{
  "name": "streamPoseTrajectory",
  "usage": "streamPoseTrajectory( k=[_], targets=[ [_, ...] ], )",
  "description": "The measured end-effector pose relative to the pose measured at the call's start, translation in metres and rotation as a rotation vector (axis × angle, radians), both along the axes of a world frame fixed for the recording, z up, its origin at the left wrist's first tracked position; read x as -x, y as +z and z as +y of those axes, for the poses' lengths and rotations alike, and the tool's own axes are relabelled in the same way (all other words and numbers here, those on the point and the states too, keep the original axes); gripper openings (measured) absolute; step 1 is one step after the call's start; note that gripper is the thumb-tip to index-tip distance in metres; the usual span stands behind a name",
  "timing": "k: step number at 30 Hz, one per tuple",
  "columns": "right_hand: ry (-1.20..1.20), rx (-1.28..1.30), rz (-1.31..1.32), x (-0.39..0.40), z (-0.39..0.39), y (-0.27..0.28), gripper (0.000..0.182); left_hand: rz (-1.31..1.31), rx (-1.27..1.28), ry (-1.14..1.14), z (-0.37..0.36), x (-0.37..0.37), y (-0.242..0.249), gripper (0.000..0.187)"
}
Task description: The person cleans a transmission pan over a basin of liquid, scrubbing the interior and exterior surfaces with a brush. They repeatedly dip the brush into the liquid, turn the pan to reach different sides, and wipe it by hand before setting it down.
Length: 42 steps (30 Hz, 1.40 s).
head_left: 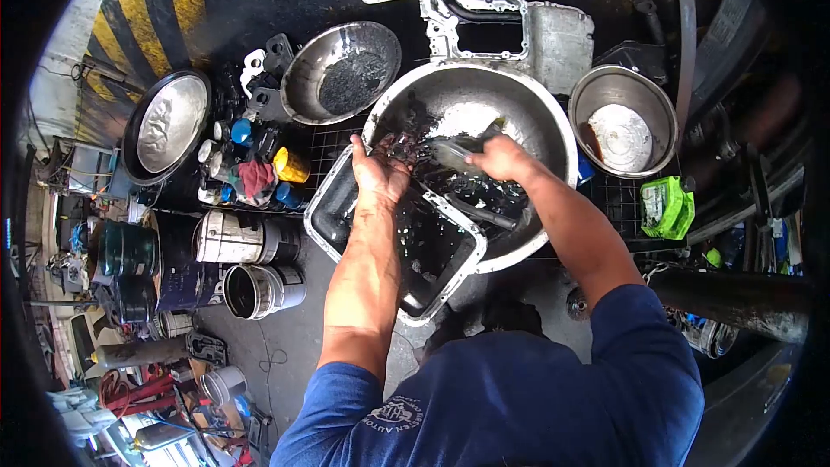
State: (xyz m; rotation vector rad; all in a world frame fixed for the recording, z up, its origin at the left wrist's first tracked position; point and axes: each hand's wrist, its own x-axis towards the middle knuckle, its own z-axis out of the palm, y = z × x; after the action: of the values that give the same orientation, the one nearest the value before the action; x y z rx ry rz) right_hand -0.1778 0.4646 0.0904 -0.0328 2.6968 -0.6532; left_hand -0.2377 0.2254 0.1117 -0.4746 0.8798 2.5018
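Observation:
My left hand (384,171) is over the left rim of a large metal basin (566,134), palm turned up. Its thumb stands apart and its fingers, blackened with oily grime, reach into the basin. My right hand (506,158) is closed around a flat grey tool (450,156), blurred by motion, whose tip points toward my left fingers; its exact kind I cannot tell. Dark wet liquid covers the basin's floor. An oil pan (474,255) with a pale flange leans tilted across the basin's near left rim, below my left forearm. Beside it a dark hose-like piece (484,213) lies in the basin.
A bowl with black grit (298,91) stands at the back left, a steel pot (666,108) at the right. Behind the basin lies a cast metal housing (562,43). A green jug (667,207), bottles (292,165) and buckets (281,290) surround the wire rack (324,151).

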Motion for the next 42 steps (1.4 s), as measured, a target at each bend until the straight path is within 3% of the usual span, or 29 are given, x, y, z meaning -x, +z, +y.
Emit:
streamPoseTrajectory(
  k=[3,4,6,8,10,12,13,14,16,18,20,22,25,26,27,29,31,33,34,36,38,40,42],
  targets=[
    [-0.073,-0.034,-0.001,-0.034,0.011,-0.086,0.056,-0.013,0.029,-0.037,-0.005,0.001,-0.001,0.087],
    [0.01,-0.184,-0.081,-0.044,0.011,-0.104,0.052,-0.009,0.035,-0.059,-0.007,0.002,-0.005,0.089],
    [-0.005,-0.205,-0.3,-0.056,0.013,-0.111,0.051,0.0,0.048,-0.103,-0.01,0.003,-0.009,0.093],
    [-0.086,-0.091,-0.114,-0.05,0.016,-0.11,0.056,0.001,0.075,-0.15,-0.009,0.002,-0.009,0.096],
    [-0.121,0.017,-0.082,-0.027,0.007,-0.043,0.061,-0.026,0.086,-0.207,-0.009,-0.002,-0.014,0.098],
    [0.077,0.069,0.083,-0.003,-0.001,0.005,0.063,-0.06,0.068,-0.276,-0.003,0.002,-0.023,0.099],
    [-0.01,0.225,0.191,0.018,-0.007,-0.017,0.049,-0.075,0.065,-0.25,0.005,-0.001,-0.019,0.101],
    [0.009,0.483,0.243,0.001,-0.018,0.049,0.038,-0.021,0.066,-0.265,0.012,-0.005,-0.011,0.101],
    [0.108,0.293,0.263,0.011,-0.028,0.045,0.036,0.091,0.066,-0.286,0.021,-0.013,0.013,0.101],
    [0.15,0.31,0.173,0.009,-0.012,0.044,0.034,-0.118,0.047,-0.321,0.012,-0.01,0.026,0.092],
    [0.144,0.224,0.178,0.02,-0.005,0.039,0.034,-0.046,0.091,-0.309,0.006,-0.01,0.019,0.092],
    [0.148,0.334,0.293,0.016,-0.02,0.046,0.034,0.014,0.114,-0.33,0.015,-0.013,0.011,0.094],
    [0.108,0.207,0.116,0.011,-0.019,0.047,0.042,-0.081,0.085,-0.29,0.01,-0.009,0.007,0.096],
    [0.04,0.174,0.07,0.008,-0.006,0.042,0.046,-0.13,0.091,-0.264,0.006,-0.006,0.01,0.097],
    [0.027,0.142,0.198,0.016,0.009,-0.004,0.051,-0.014,0.129,-0.262,0.001,-0.009,0.014,0.101],
    [-0.099,0.012,-0.017,-0.001,0.018,-0.018,0.067,-0.016,0.12,-0.219,-0.006,-0.007,0.01,0.104],
    [-0.197,-0.017,-0.037,-0.025,0.016,-0.057,0.065,-0.032,0.111,-0.232,-0.011,-0.001,0.003,0.102],
    [0.02,-0.226,-0.184,-0.038,0.015,-0.109,0.056,-0.045,0.075,-0.261,-0.013,0.001,-0.008,0.099],
    [0.003,-0.259,-0.275,-0.048,0.015,-0.11,0.056,-0.022,0.076,-0.281,-0.012,0.001,-0.009,0.099],
    [-0.052,-0.127,-0.035,-0.053,0.02,-0.132,0.059,0.018,0.086,-0.326,-0.012,-0.001,-0.012,0.1],
    [-0.097,-0.138,-0.108,-0.029,0.018,-0.08,0.055,0.002,0.104,-0.319,-0.009,-0.002,-0.016,0.103],
    [-0.161,0.089,-0.114,-0.015,0.005,0.005,0.051,-0.049,0.098,-0.317,0.002,-0.001,-0.017,0.104],
    [-0.04,0.263,0.246,0.008,-0.006,-0.011,0.046,-0.009,0.028,-0.363,0.014,-0.002,-0.018,0.105]
  ],
)
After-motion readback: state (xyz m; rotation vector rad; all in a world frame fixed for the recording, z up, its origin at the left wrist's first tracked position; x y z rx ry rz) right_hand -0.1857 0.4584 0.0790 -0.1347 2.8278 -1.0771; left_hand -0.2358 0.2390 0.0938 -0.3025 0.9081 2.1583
